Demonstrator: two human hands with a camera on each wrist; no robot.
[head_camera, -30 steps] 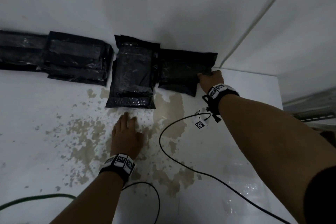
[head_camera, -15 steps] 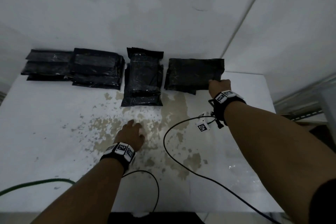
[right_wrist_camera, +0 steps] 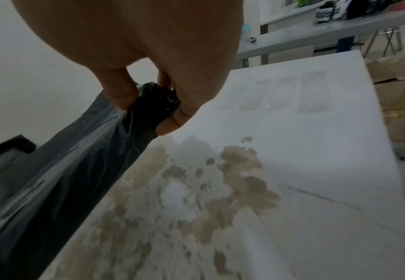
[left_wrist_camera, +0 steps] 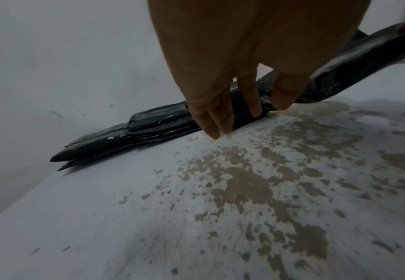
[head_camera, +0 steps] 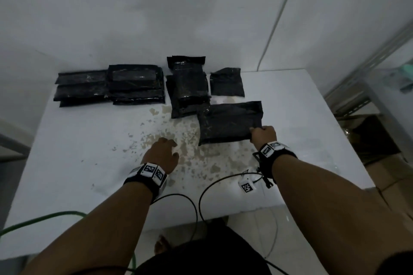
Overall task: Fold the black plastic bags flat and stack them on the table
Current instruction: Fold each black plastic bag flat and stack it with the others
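My right hand (head_camera: 262, 135) grips the near right corner of a folded black plastic bag (head_camera: 230, 121), which hangs slightly off the white table (head_camera: 89, 152). In the right wrist view my thumb and fingers (right_wrist_camera: 122, 94) pinch the bunched corner of this bag (right_wrist_camera: 53, 180). My left hand (head_camera: 164, 152) hovers over the table's middle with relaxed fingers (left_wrist_camera: 220, 123) and holds nothing. Along the back wall lie stacks of folded black bags (head_camera: 136, 83), (head_camera: 80, 87), (head_camera: 190, 87), plus one smaller bag (head_camera: 226, 82). The left wrist view shows those stacks (left_wrist_camera: 148, 125) edge-on.
The tabletop has brownish worn patches (head_camera: 190, 156). Black cables (head_camera: 201, 203) and a green cable (head_camera: 44, 219) run over its near edge, beside a small marker tag (head_camera: 247, 186). A wall backs the table. Cardboard boxes (head_camera: 380, 163) sit right of the table's edge.
My right hand has pulled the rightmost bag away from the back row toward me, uncovering a smaller bag behind it. My left hand has drawn back slightly, its fingers less flat.
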